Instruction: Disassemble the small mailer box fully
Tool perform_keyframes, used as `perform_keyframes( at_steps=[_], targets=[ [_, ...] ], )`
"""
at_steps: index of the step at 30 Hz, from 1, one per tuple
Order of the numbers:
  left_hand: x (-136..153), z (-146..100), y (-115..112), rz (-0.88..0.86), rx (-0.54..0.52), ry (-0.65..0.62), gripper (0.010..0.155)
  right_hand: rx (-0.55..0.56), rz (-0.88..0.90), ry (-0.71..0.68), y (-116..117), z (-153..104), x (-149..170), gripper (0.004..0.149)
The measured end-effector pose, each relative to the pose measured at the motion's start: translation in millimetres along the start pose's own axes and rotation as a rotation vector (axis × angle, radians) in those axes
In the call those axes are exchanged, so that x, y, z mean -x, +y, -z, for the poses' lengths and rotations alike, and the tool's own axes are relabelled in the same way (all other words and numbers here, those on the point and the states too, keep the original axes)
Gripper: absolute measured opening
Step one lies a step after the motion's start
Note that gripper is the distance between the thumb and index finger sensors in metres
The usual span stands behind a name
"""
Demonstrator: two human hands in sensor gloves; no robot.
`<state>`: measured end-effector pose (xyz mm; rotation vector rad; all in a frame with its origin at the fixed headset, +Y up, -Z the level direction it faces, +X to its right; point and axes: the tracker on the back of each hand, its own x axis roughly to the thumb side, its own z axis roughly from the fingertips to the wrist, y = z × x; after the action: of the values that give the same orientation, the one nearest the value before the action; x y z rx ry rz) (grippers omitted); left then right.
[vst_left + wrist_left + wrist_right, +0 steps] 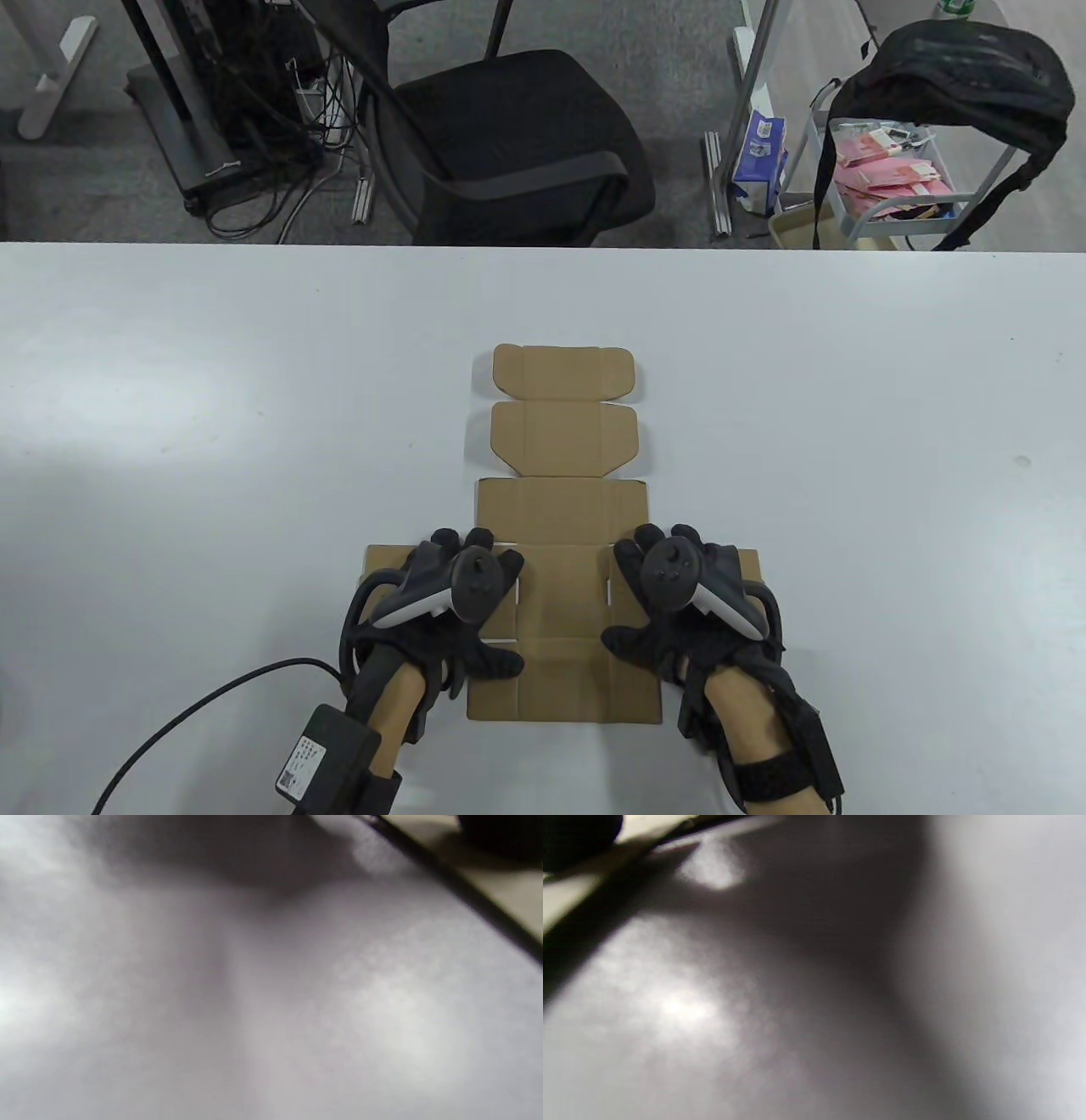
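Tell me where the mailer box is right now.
In the table view the mailer box lies unfolded flat on the white table, center-near, with the left hand and right hand resting on its side panels.

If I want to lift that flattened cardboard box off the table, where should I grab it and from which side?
The mailer box lies unfolded flat on the table, so there is no wall to wrap. Probably best to take the near bottom edge, sliding fingertips under from the person's side and pinching the panel. The left hand and right hand rest flat on its side wings, so either wing's outer edge would also serve.
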<state>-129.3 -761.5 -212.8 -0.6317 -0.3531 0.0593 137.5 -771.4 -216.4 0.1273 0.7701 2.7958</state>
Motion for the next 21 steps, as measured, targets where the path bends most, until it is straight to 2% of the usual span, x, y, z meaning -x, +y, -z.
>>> perform_keyframes(
  at_steps=[3, 6, 11, 16, 21],
  targets=[
    [-1.7, -2.0, 0.1, 0.018, -0.016, -0.002, 0.106, 0.025, 0.011, -0.019, -1.3, -3.5, 0.5, 0.092],
    [-4.1, -7.2, 2.0, 0.042, -0.038, 0.000, 0.104, 0.104, 0.039, -0.048, -5.9, -12.3, 0.8, 0.090],
    [-7.1, -28.1, 14.8, 0.038, -0.186, -0.005, 0.101, 0.217, 0.095, -0.100, -15.9, -29.7, 3.6, 0.090],
    [-8.0, -41.3, 24.7, 0.022, -0.307, -0.003, 0.095, 0.266, 0.144, -0.108, -21.5, -38.5, 10.6, 0.090],
    [-7.5, -42.3, 25.5, 0.010, -0.314, -0.006, 0.094, 0.276, 0.173, -0.114, -23.7, -41.2, 14.5, 0.090]
  ],
)
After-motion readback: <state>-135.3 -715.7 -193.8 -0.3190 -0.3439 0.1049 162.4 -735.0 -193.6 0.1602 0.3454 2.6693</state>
